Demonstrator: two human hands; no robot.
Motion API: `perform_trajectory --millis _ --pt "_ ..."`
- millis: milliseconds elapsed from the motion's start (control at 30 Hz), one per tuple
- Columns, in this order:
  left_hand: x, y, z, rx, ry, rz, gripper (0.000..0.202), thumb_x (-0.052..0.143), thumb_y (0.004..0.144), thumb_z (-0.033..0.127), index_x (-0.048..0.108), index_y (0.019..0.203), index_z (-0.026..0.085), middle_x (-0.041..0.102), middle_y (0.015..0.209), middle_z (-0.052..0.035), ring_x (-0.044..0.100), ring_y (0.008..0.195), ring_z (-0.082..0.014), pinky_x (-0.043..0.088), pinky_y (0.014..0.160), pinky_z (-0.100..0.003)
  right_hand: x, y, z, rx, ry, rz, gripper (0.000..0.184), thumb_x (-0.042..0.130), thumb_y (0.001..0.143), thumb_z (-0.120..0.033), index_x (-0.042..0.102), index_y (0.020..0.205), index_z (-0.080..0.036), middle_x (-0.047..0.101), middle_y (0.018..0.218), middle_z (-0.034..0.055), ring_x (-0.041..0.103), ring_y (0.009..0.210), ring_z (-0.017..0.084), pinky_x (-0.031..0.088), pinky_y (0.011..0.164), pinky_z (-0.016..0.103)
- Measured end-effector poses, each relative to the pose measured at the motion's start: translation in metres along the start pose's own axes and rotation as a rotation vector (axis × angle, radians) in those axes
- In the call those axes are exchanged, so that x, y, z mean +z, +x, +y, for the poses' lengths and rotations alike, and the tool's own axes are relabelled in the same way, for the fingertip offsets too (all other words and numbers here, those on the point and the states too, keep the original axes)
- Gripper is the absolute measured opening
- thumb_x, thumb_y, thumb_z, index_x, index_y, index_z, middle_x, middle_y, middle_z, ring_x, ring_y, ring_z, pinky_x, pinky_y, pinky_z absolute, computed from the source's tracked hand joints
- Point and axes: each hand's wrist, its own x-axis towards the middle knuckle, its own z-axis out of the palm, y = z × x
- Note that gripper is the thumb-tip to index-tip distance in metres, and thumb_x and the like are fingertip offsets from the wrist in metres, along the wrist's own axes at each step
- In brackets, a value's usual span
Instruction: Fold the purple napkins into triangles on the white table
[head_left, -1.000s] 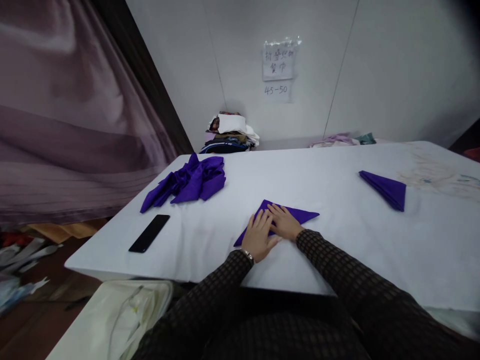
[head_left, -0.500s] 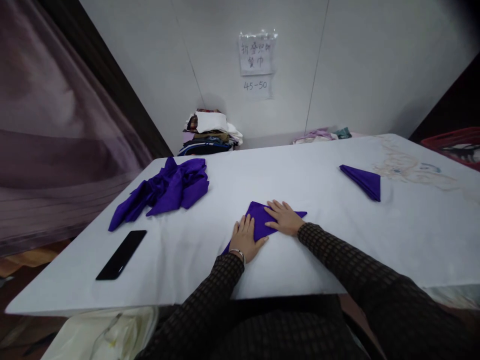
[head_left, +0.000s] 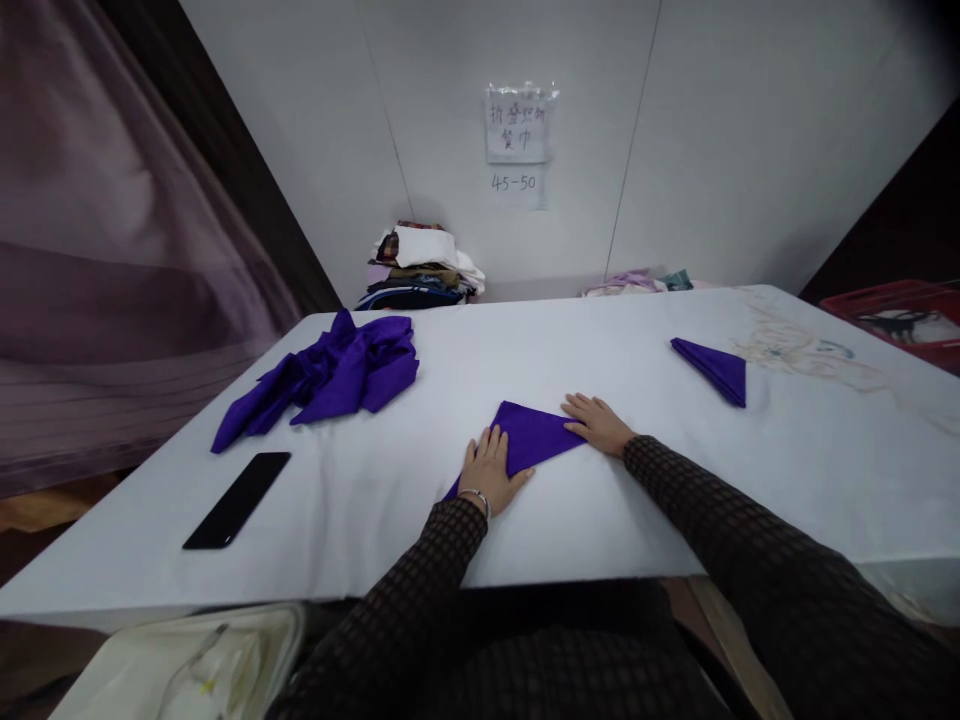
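A purple napkin (head_left: 531, 436) folded into a triangle lies on the white table (head_left: 600, 500) in front of me. My left hand (head_left: 491, 468) rests flat on its lower left corner, fingers stretched out. My right hand (head_left: 600, 423) lies flat on its right tip, fingers spread. Neither hand grips anything. A heap of crumpled purple napkins (head_left: 330, 375) sits at the left of the table. One more folded purple napkin (head_left: 716, 368) lies at the far right.
A black phone (head_left: 237, 485) lies near the table's left front edge. Stacked folded cloths (head_left: 420, 265) sit against the wall behind the table, under a paper sign (head_left: 517, 125). A red crate (head_left: 900, 315) stands at the right. A pale bag (head_left: 195, 665) is below left.
My hands have slid apart along the folded napkin: the right hand moved out to its right tip, the left stayed on the left corner. The camera view shifted slightly.
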Motion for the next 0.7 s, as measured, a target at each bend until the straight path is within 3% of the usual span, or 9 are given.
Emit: perform_trajectory --millis 133,267,433,567,633,700 --pt "0.002 0.002 -0.001 0.008 -0.01 0.008 0.088 0.022 0.083 0.071 0.025 0.145 0.009 0.018 0.154 -0.0118 0.011 0.142 -0.0277 0.011 0.114 -0.049 0.001 -0.015 -0.001 0.008 0.079 0.116 0.042 0.04 0.091 -0.038 0.058 0.124 -0.02 0.048 0.139 0.0097 0.038 0.131 0.024 0.028 0.107 0.045" --pt "0.002 0.003 -0.003 0.023 -0.015 0.004 0.087 0.024 0.083 0.07 0.024 0.145 0.009 0.017 0.154 -0.012 0.01 0.142 -0.028 0.011 0.114 -0.049 -0.008 -0.024 -0.014 0.073 0.064 0.187 0.03 0.048 0.087 -0.03 0.067 0.106 -0.017 0.063 0.115 0.0108 0.055 0.108 0.023 0.039 0.096 0.035" --pt "-0.001 0.001 -0.009 0.088 -0.009 -0.006 0.085 0.027 0.084 0.068 0.025 0.145 0.009 0.018 0.154 -0.0124 0.011 0.142 -0.0279 0.011 0.114 -0.05 -0.022 -0.036 -0.036 0.272 0.029 0.045 0.024 0.05 0.086 -0.027 0.066 0.1 -0.017 0.065 0.101 0.0096 0.058 0.097 0.022 0.042 0.08 0.031" --pt "-0.006 -0.006 -0.018 0.233 -0.001 -0.041 0.086 0.028 0.083 0.07 0.025 0.145 0.011 0.018 0.154 -0.0128 0.01 0.142 -0.0276 0.009 0.114 -0.051 -0.027 -0.062 -0.044 0.31 0.096 -0.065 0.024 0.053 0.084 -0.029 0.065 0.103 -0.019 0.068 0.095 0.0065 0.062 0.087 0.02 0.044 0.072 0.028" --pt "-0.009 -0.009 -0.022 0.309 0.0 -0.067 0.088 0.029 0.082 0.072 0.025 0.145 0.011 0.017 0.153 -0.0135 0.01 0.142 -0.0276 0.009 0.113 -0.051 -0.029 -0.074 -0.049 0.317 0.076 -0.083 0.027 0.053 0.084 -0.03 0.064 0.105 -0.018 0.068 0.097 0.0088 0.062 0.089 0.022 0.045 0.073 0.03" --pt "-0.011 -0.011 -0.025 0.345 0.002 -0.085 0.088 0.03 0.082 0.072 0.025 0.145 0.011 0.017 0.153 -0.0144 0.01 0.142 -0.0279 0.009 0.113 -0.051 -0.029 -0.081 -0.059 0.263 -0.002 -0.018 0.033 0.054 0.083 -0.029 0.062 0.112 -0.015 0.064 0.109 0.0137 0.059 0.101 0.026 0.045 0.082 0.035"
